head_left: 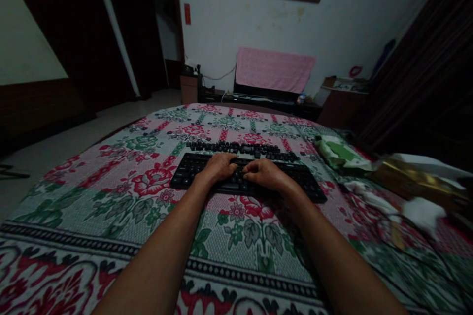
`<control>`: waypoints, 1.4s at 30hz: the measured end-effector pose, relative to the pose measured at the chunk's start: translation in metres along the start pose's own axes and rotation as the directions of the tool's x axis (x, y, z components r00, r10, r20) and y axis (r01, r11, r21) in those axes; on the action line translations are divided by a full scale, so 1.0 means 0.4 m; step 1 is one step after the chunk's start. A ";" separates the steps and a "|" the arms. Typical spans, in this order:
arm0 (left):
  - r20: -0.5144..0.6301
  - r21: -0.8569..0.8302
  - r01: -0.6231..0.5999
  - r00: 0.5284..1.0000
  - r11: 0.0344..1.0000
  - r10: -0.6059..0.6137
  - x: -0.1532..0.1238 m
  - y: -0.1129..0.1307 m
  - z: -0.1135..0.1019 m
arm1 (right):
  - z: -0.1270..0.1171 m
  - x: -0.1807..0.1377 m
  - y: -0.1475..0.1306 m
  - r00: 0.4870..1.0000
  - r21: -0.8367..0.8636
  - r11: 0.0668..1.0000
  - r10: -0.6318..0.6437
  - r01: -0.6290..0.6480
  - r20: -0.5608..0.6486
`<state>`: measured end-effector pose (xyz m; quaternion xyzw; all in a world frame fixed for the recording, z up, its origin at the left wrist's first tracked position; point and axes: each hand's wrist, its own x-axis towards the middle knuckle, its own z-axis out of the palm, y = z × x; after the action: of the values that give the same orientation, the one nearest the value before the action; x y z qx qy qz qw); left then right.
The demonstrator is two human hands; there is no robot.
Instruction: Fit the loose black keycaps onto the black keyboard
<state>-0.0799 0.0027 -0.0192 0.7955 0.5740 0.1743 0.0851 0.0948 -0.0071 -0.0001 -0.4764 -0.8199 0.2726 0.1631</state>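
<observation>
A black keyboard lies flat on a floral red, green and white bedspread. Both my hands rest on its middle. My left hand lies knuckles up with fingers curled down onto the keys. My right hand is beside it, fingers bent and pinched toward the left hand at the keys. What the fingertips press or hold is too small to tell. A row of loose black keycaps lies just beyond the keyboard's far edge.
A green and white packet lies to the right of the keyboard. Farther right are a gold box, white tissue and thin cables. A pink-draped TV stand stands against the far wall.
</observation>
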 end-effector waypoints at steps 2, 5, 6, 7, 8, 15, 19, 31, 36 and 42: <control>0.018 -0.027 -0.015 1.000 1.000 0.016 0.000 -0.002 -0.004 | 0.001 0.003 0.001 1.000 0.001 1.000 0.022 -0.022 -0.008; 0.079 -0.083 -0.048 0.995 0.995 0.055 0.002 -0.003 -0.009 | 0.005 0.012 0.011 0.999 0.018 0.999 0.049 -0.049 -0.006; 0.093 -0.094 -0.061 0.993 0.994 0.070 0.003 -0.004 -0.010 | 0.006 0.015 0.015 0.998 0.038 0.998 0.057 -0.057 -0.001; 0.100 -0.101 -0.074 0.991 0.992 0.084 0.004 -0.004 -0.010 | 0.008 0.018 0.021 0.998 0.065 0.996 0.062 -0.062 0.007; 0.101 -0.100 -0.082 0.991 0.992 0.092 0.005 -0.005 -0.009 | 0.009 0.020 0.025 0.998 0.097 0.993 0.064 -0.065 0.018; 0.110 -0.074 -0.074 0.991 0.995 0.081 0.007 -0.006 -0.003 | 0.008 0.019 0.038 0.998 0.228 0.973 0.026 -0.036 0.048; 0.117 -0.060 -0.050 0.992 0.997 0.056 0.006 -0.004 -0.002 | 0.007 0.018 0.041 0.998 0.238 0.971 -0.019 0.004 0.062; 0.134 -0.026 0.080 0.988 0.996 -0.075 0.020 0.016 0.007 | 0.009 0.018 0.043 0.998 0.124 0.991 -0.051 0.047 0.031; 0.116 0.005 0.059 0.992 0.998 -0.059 0.020 0.020 0.011 | 0.013 0.019 0.046 0.997 0.021 0.997 -0.078 0.078 0.009; 0.130 -0.034 0.096 0.987 0.995 -0.091 0.012 0.029 -0.006 | -0.016 0.007 0.044 0.990 0.104 0.986 -0.129 0.134 -0.051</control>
<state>-0.0692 0.0033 -0.0122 0.7755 0.6003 0.1300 0.1461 0.1089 0.0042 -0.0054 -0.4177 -0.8298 0.2946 0.2240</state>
